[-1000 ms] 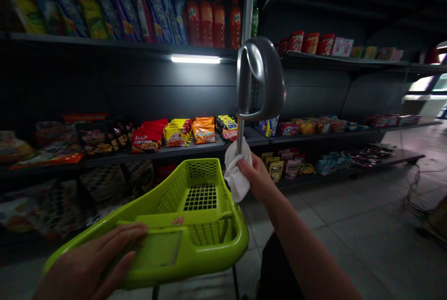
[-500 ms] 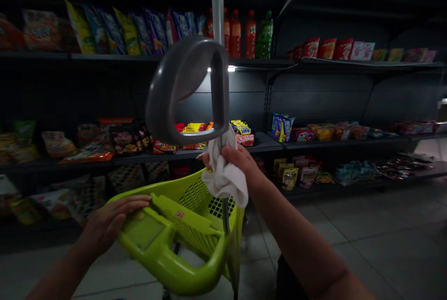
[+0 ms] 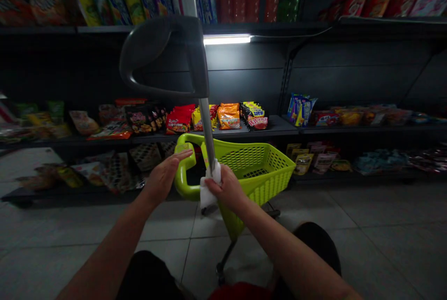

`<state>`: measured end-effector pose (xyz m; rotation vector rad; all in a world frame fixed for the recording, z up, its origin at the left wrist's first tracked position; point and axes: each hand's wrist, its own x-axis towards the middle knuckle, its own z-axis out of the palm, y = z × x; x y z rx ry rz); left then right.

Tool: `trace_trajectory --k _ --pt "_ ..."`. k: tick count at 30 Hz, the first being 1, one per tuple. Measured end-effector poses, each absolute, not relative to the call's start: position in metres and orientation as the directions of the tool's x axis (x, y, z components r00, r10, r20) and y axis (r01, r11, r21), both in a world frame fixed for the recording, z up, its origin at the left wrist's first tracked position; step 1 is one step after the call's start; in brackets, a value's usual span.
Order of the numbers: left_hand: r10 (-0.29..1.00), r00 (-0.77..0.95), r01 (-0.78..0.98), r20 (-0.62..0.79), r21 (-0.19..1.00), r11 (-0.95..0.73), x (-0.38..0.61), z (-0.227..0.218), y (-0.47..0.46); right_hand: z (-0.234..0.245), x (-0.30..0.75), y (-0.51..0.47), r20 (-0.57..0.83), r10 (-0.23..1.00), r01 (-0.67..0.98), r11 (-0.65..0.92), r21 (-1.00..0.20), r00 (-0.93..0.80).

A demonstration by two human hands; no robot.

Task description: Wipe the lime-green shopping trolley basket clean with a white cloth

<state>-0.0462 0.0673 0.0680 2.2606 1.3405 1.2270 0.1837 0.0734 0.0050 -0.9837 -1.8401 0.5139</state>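
Your right hand [image 3: 228, 189] is clenched on a white cloth [image 3: 207, 197] wrapped round the metal pole [image 3: 208, 137], under the grey handle [image 3: 157, 53]. Your left hand [image 3: 163, 176] is flat and released, fingertips on the near rim of the green basket [image 3: 265, 165]. Snack shelf [image 3: 275, 128] is far behind.

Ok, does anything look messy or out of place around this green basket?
Mainly the shelves on the left: the snack packets there lie flat and jumbled, while the bright packs behind the green basket stand in neat rows. The right hand grips a white cloth round the pole; the left hand is at the rim.
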Motion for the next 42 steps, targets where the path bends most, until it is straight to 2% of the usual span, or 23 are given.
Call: trace_trajectory --k 2,5,9,14,16,19,22,25,28,32,34,36,39,42 --pt "0.824 0.304 0.474 0.477 0.675 -0.566 -0.021 0.073 0.059 -0.002 0.192 0.087 0.577 0.777 0.531 0.61 -0.588 -0.253" --pt "0.852 0.386 0.532 0.353 0.67 -0.518 0.007 0.074 0.06 -0.016 0.216 0.105 0.61 0.722 0.609 0.655 -0.448 -0.328" --pt "0.867 0.407 0.668 0.287 0.554 -0.497 0.032 0.073 0.066 -0.044 0.283 0.124 0.646 0.688 0.646 0.664 -0.377 -0.33" --pt "0.858 0.416 0.79 0.302 0.346 -0.506 0.058 0.075 0.067 -0.08 0.395 0.136 0.624 0.762 0.816 0.467 -0.342 -0.175" --pt "0.877 0.374 0.854 0.301 0.258 -0.453 0.07 0.077 0.073 -0.082 0.405 0.133 0.611 0.777 0.841 0.425 -0.335 -0.149" --pt "0.891 0.35 0.907 0.289 0.134 -0.4 0.086 0.079 0.087 -0.07 0.359 0.121 0.628 0.746 0.806 0.503 -0.312 -0.222" --pt "0.906 0.363 0.917 0.216 0.091 -0.389 0.088 0.078 0.101 -0.052 0.288 0.109 0.665 0.693 0.751 0.588 -0.299 -0.278" --pt "0.942 0.303 0.948 0.143 0.049 -0.313 0.074 0.077 0.109 -0.049 0.261 0.112 0.683 0.641 0.718 0.652 -0.244 -0.35" --pt "0.957 0.27 0.96 0.105 0.045 -0.276 0.051 0.075 0.11 -0.07 0.291 0.127 0.662 0.616 0.725 0.67 -0.157 -0.427" --pt "0.971 0.218 0.974 0.096 0.048 -0.223 0.025 0.072 0.106 -0.105 0.375 0.149 0.599 0.704 0.838 0.537 -0.097 -0.382" --pt "0.973 0.201 0.979 0.116 0.008 -0.203 0.017 0.071 0.103 -0.116 0.42 0.159 0.564 0.756 0.878 0.467 -0.11 -0.332" --pt "0.972 0.189 0.982 0.139 -0.042 -0.185 0.011 0.07 0.102 -0.123 0.459 0.17 0.547 0.806 0.907 0.378 -0.187 -0.224" --pt "0.973 0.169 0.983 0.159 -0.1 -0.155 0.003 0.07 0.103 -0.133 0.489 0.189 0.522 0.852 0.865 0.239 -0.441 0.031" --pt "0.975 0.151 0.984 0.164 -0.116 -0.133 -0.001 0.07 0.108 -0.144 0.458 0.199 0.502 0.804 0.685 0.171 -0.708 0.318"
